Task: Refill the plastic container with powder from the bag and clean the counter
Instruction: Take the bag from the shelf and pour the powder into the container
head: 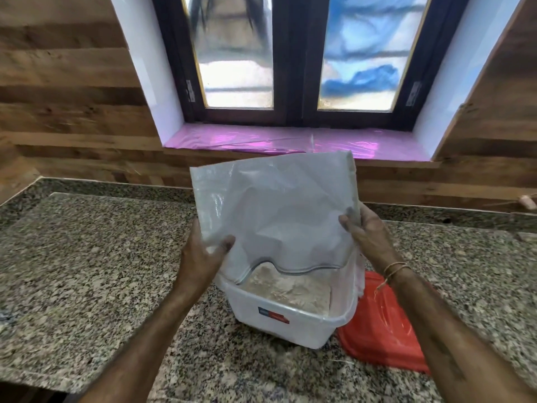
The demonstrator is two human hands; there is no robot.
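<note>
No readable text anywhere. Only marking: small blue-and-red label [273, 315] on front wall of plastic container [293, 327], lettering too blurred to make out. Bag [273, 210] showed no print on visible side. Red lid [383, 330] beside container carried no legible mark.

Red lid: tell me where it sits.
The red lid lies flat on the granite counter, right of the plastic container, partly under the right forearm.
</note>
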